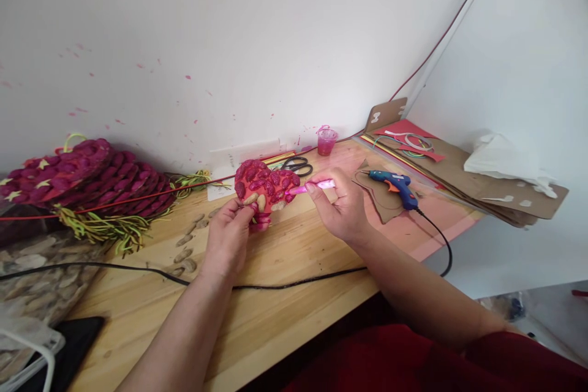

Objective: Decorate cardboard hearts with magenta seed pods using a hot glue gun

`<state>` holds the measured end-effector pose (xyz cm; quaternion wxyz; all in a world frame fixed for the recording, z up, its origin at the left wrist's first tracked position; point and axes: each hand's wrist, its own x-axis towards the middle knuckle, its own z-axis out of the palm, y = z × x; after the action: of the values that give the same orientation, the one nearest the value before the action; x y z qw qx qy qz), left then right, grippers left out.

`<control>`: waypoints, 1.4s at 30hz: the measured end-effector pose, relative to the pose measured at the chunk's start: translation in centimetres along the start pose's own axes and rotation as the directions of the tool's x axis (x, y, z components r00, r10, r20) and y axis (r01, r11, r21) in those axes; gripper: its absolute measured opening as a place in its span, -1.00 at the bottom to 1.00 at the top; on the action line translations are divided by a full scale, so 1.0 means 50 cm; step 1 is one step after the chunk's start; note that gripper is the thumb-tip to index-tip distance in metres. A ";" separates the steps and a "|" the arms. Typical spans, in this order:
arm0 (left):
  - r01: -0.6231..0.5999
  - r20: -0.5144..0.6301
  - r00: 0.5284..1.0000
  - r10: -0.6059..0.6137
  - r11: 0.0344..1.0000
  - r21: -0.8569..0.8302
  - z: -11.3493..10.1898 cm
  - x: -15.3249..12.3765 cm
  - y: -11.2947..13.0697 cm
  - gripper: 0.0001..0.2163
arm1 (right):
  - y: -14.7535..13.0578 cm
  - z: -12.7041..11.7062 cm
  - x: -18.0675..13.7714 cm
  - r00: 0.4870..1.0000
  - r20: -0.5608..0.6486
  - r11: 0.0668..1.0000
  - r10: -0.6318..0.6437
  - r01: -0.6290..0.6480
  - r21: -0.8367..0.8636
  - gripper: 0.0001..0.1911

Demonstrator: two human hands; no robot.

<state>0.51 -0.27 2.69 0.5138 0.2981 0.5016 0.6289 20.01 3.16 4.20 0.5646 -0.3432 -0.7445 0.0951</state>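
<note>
My left hand [232, 223] pinches the lower left edge of a red cutout covered in peanut shells [261, 180]. Most of the shells are coated in glossy magenta paint; a few near my fingers and along the lower edge are still plain tan. Between the thumb and fingers of my right hand [342, 205] is a paintbrush [321, 185] with a pale, pink-stained handle. Its pink tip touches the right side of the cutout. Behind them, against the wall, stands a clear plastic cup [326, 141] of magenta paint.
Black scissors [297, 165] lie behind the cutout. A blue glue gun [395, 187] rests on cardboard at right, its black cord [298, 283] crossing the table front. Loose peanuts [184, 254] lie left, near stacked magenta pieces [105, 177] with yellow-green cords and a bag of peanuts [46, 275].
</note>
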 end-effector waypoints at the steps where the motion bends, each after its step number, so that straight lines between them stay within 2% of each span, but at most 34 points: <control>1: 0.001 -0.005 1.000 -0.001 1.000 0.003 0.000 0.000 0.000 -0.68 | 0.001 -0.001 0.000 1.000 -0.003 1.000 0.004 -0.004 0.001 -0.98; 9: 0.022 -0.009 1.000 -0.022 1.000 -0.010 -0.002 0.003 -0.003 -0.68 | 0.001 0.002 -0.003 1.000 0.021 1.000 0.007 -0.007 0.004 -0.97; 14: 0.034 -0.003 0.999 -0.034 0.999 -0.007 -0.001 0.002 -0.004 -0.69 | 0.000 0.001 -0.001 1.000 -0.024 0.999 -0.012 0.011 -0.032 -0.98; 20: 0.047 -0.009 0.999 -0.047 0.999 -0.017 -0.002 0.003 -0.003 -0.69 | -0.004 0.002 -0.001 0.999 0.024 0.999 -0.025 0.025 -0.029 -0.97; 25: 0.067 0.001 0.998 -0.067 0.997 -0.031 -0.005 0.004 -0.006 -0.69 | 0.000 0.001 0.002 0.999 -0.043 1.000 0.001 -0.002 -0.012 -0.97; 30: 0.068 -0.001 0.998 -0.068 0.996 -0.049 -0.004 0.003 -0.004 -0.70 | -0.001 0.002 0.000 1.000 0.016 1.000 -0.018 0.018 0.021 -0.97; 34: 0.073 0.000 0.997 -0.073 0.996 -0.056 -0.003 0.002 -0.003 -0.70 | -0.001 0.002 0.000 0.999 -0.048 1.000 0.001 -0.001 0.001 -0.97; 39: 0.073 -0.009 0.997 -0.073 0.996 -0.051 -0.002 0.002 -0.004 -0.73 | 0.001 0.001 0.000 0.999 0.024 0.999 -0.022 0.021 0.040 -0.98; 42: 0.075 -0.012 0.997 -0.075 0.996 -0.055 -0.003 0.003 -0.004 -0.72 | 0.001 0.001 0.000 1.000 -0.006 1.000 -0.025 0.025 0.015 -0.98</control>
<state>0.39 -0.17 2.40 0.5415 0.2605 0.4987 0.6247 19.98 3.24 4.16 0.5703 -0.3300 -0.7465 0.0927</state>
